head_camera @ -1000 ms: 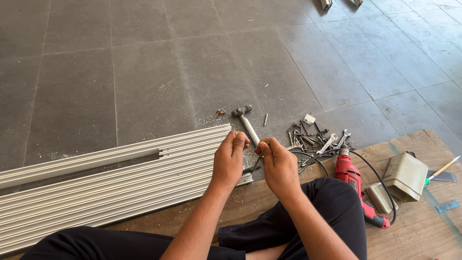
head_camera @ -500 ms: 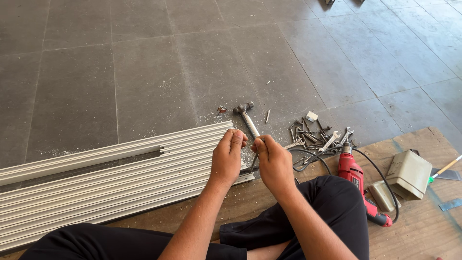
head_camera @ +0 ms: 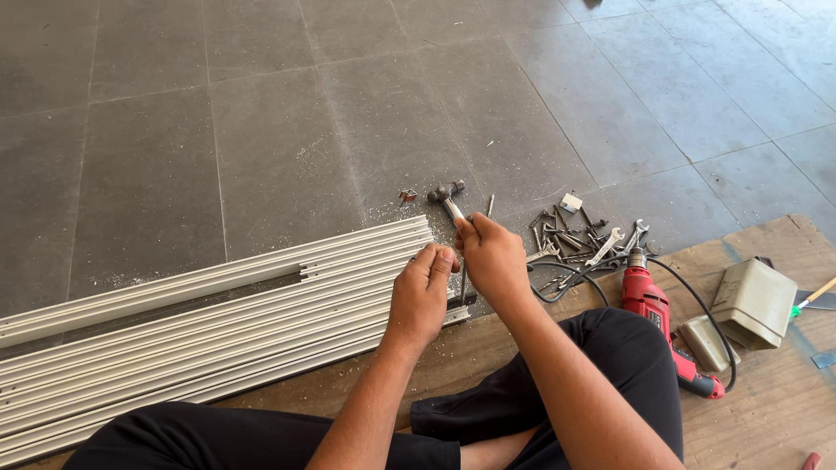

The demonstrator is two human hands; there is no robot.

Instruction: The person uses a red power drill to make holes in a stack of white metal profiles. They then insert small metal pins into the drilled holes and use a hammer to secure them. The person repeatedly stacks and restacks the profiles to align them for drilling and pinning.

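Observation:
My left hand (head_camera: pixel 421 294) and my right hand (head_camera: pixel 493 259) meet over the right end of a bundle of long pale aluminium rails (head_camera: pixel 218 318) that lies on the floor. My right hand is closed around a thin dark rod-like tool (head_camera: pixel 462 283) that stands upright at the rail end. The left hand's fingertips are pinched together right beside that tool; what they hold is hidden. A small steel hammer (head_camera: pixel 447 195) lies on the tiles just beyond my right knuckles.
A pile of spanners and small metal parts (head_camera: pixel 579 239) lies to the right. A red corded drill (head_camera: pixel 649 300) and two beige boxes (head_camera: pixel 753 300) rest on a wooden board (head_camera: pixel 766 418). My crossed legs in black trousers (head_camera: pixel 610 365) are at the bottom. Grey floor tiles (head_camera: pixel 261 130) stretch ahead.
My right hand has moved a little away from me, towards the hammer, and closer to the left hand. The rails and tools lie as before.

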